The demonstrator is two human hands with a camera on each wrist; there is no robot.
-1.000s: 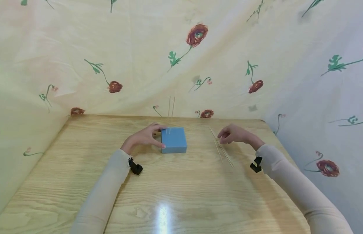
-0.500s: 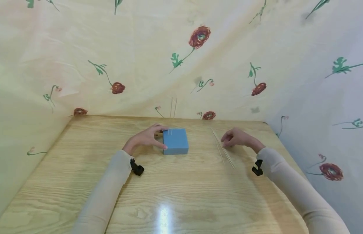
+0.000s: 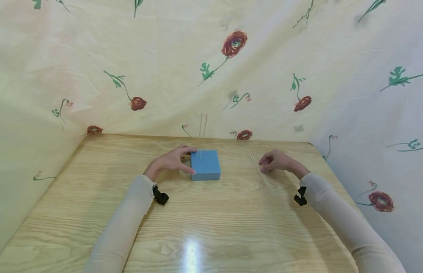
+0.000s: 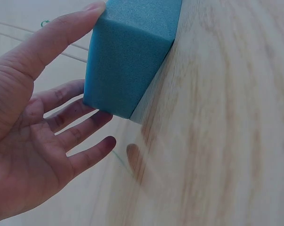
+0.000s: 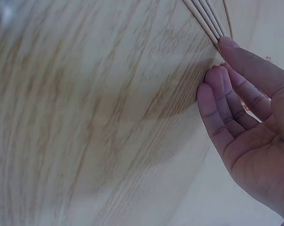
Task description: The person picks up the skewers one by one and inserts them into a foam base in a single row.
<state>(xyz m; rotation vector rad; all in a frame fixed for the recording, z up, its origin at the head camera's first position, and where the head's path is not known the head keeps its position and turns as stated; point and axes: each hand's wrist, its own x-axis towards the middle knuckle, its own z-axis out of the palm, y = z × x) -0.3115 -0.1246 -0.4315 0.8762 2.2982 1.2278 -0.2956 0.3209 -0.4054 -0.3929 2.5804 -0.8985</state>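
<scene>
Blue block: the blue block (image 3: 206,165) lies flat on the wooden table (image 3: 198,216), between the two hands and rather near the far edge

Upright sticks: two thin sticks (image 3: 200,129) rise from the top of the block, close to its far left corner, side by side and apart, both leaning slightly

Left hand: the left hand (image 3: 169,158) is at the left side of the block; thumb and fingers are spread wide and hold it between them, the thumb tip at the near corner, the index finger at the far one; in the left wrist view the little finger stands away from the block

Loose sticks: several pale sticks (image 3: 267,184) lie on the table to the right of the block, slanting, near together at the far end; one of them lies a little separate on the left

Right hand: the right hand (image 3: 277,160) is low over these loose sticks, fingers curled, the thumb tip touching them; I cannot tell if a stick is really pinched

Wrists: each light sleeve (image 3: 121,223) has a black device (image 3: 160,195) at the cuff

Background: a pale cloth (image 3: 170,53) with red flowers hangs behind the table
</scene>
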